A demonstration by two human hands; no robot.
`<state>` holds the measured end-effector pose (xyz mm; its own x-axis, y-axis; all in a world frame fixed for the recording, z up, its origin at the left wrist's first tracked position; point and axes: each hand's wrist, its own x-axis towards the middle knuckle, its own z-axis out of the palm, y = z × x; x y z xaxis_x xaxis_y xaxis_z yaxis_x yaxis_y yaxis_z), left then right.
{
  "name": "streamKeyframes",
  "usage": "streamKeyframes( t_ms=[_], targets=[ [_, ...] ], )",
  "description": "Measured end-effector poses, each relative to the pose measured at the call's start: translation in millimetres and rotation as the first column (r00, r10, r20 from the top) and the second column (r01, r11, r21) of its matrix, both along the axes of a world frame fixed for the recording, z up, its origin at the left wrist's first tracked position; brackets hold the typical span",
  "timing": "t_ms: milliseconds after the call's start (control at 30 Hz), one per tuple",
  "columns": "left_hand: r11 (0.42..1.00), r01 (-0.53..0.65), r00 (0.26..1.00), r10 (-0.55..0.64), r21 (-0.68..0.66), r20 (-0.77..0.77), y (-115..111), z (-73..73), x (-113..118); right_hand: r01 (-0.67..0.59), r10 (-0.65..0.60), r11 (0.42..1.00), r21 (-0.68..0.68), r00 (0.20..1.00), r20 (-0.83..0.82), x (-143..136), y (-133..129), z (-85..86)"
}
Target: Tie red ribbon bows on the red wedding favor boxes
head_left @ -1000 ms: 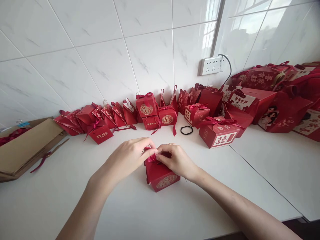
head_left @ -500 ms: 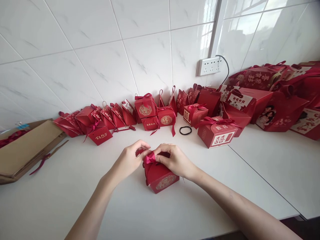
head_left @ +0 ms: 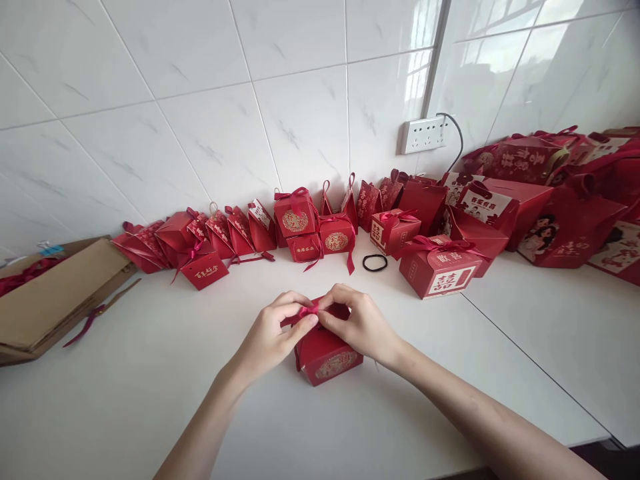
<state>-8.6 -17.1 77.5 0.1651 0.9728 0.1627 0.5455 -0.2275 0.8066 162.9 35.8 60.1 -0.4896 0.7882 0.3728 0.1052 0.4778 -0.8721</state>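
Note:
A small red gift box (head_left: 330, 359) with a gold round emblem stands on the white table, between my hands. On its top is a bright pink-red ribbon bow (head_left: 309, 311). My left hand (head_left: 280, 327) pinches the bow's left side between thumb and fingers. From the right, my right hand (head_left: 356, 319) pinches the ribbon at the bow's other side, its palm over the box's back right corner. The fingers partly cover the bow and the top of the box.
Red boxes with ribbons (head_left: 295, 217) line the tiled wall. Larger red boxes (head_left: 440, 270) crowd the right. A black elastic ring (head_left: 375, 263) lies behind my right hand. An open cardboard box (head_left: 60, 293) is at the left, with a loose ribbon (head_left: 86, 327) beside it.
My left hand has moved right and closed on the bow, which now looks smaller and more covered by fingers. The whole view has shifted slightly.

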Motion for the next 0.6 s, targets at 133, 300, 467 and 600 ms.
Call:
streamKeyframes(
  t_ms=[133,300,467,600],
  targets=[
    [0.997,0.012,0.996,-0.005,-0.077,0.088,4.3,-2.6,3.0,-0.076,0.078,0.996,-0.039,0.996,0.047,8.9,5.6,4.0],
    [0.99,0.023,0.986,0.001,-0.137,0.169,10.3,-3.9,5.3,-0.075,0.076,0.997,-0.012,0.992,0.1,12.5,7.3,5.5],
    [0.988,0.021,0.982,0.009,-0.155,0.187,14.6,-3.8,6.2,-0.07,0.072,0.997,-0.04,0.996,0.056,11.2,6.4,4.2],
    [0.985,0.047,0.972,-0.006,-0.166,0.236,14.5,-3.9,7.9,-0.032,0.032,0.999,0.01,0.998,0.047,11.7,6.9,3.5]
  ],
)
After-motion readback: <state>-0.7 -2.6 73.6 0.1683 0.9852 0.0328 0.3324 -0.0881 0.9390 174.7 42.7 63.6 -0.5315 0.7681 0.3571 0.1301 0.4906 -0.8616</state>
